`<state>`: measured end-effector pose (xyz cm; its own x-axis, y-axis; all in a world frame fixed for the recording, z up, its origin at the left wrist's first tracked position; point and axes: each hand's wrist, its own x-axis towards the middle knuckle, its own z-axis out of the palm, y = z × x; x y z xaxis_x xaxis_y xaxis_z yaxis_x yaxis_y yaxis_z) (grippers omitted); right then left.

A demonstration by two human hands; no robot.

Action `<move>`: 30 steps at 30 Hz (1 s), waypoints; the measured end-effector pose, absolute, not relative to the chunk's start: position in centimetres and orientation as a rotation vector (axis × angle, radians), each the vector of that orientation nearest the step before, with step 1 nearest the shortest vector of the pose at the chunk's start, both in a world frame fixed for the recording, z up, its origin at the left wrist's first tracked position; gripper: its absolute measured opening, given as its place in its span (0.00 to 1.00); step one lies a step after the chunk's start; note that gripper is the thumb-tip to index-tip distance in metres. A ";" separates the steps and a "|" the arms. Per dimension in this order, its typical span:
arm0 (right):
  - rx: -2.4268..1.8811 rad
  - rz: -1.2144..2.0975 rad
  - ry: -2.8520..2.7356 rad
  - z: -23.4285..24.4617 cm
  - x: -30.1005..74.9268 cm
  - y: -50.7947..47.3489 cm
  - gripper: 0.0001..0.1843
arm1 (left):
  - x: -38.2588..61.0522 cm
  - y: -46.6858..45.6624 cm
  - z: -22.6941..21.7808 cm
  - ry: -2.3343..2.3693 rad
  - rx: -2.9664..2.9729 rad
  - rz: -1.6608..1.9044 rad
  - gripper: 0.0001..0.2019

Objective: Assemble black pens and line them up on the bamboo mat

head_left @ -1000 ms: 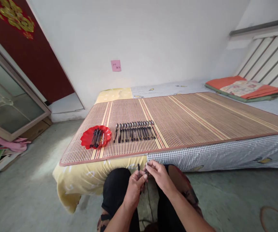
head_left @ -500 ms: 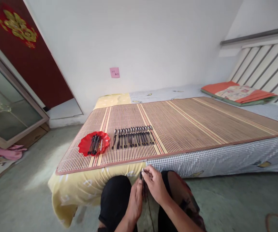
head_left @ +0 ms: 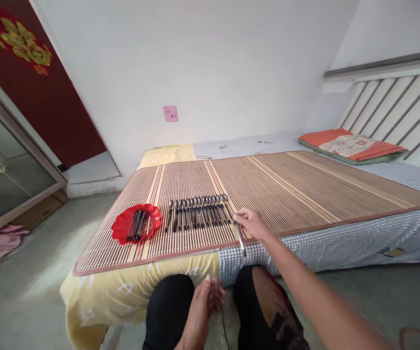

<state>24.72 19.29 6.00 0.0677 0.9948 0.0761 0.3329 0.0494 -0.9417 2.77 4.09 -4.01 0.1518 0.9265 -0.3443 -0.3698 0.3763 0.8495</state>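
Observation:
My right hand [head_left: 251,223] reaches over the front edge of the mat and pinches a dark pen [head_left: 239,238] by its upper end. The pen hangs slanting down toward the bed's edge, right of a row of pens [head_left: 197,214]. Several black pens lie side by side in that row. My left hand [head_left: 204,304] rests between the knees, thumb up and fingers loosely curled, with nothing visible in it. To the left, a red scalloped plate [head_left: 120,228] holds several dark pens [head_left: 137,224] and one thin white stick [head_left: 148,225].
The striped bamboo mat [head_left: 283,194] covers most of the bed. A folded orange blanket [head_left: 352,145] lies at the far right near white railings [head_left: 395,107]. A pink note [head_left: 170,113] sticks to the wall. My black-clad knees [head_left: 169,306] are close against the bed's front edge.
My right hand has left my left hand and moved up and right to the mat with a pen. My left hand's grip has loosened, and it stays low between the knees.

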 end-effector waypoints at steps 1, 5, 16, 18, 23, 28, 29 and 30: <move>-1.488 0.893 -1.434 6.6 25.9 21.4 0.09 | 2.8 4.2 -4.1 1.006 0.647 1.038 0.38; -1.741 0.779 -1.547 7.4 28.1 28.4 0.12 | 3.0 4.6 -5.1 0.974 0.587 1.009 0.37; -2.035 0.660 -1.775 3.0 26.0 33.5 0.15 | 3.6 5.4 -9.0 0.999 0.565 0.966 0.41; -2.053 0.642 -1.793 2.7 26.0 33.5 0.14 | 3.7 5.3 -9.0 1.001 0.567 0.961 0.41; -2.098 0.596 -1.817 2.5 26.7 32.8 0.14 | 3.8 5.2 -8.6 0.988 0.587 0.960 0.39; -2.070 0.608 -1.817 2.3 26.8 32.3 0.15 | 3.9 5.1 -8.2 0.975 0.589 0.956 0.38; -2.054 0.613 -1.809 2.2 26.8 32.2 0.15 | 3.8 5.1 -8.1 0.978 0.587 0.951 0.38; -2.033 0.617 -1.800 2.1 26.8 32.1 0.15 | 3.7 5.1 -8.0 0.980 0.587 0.947 0.39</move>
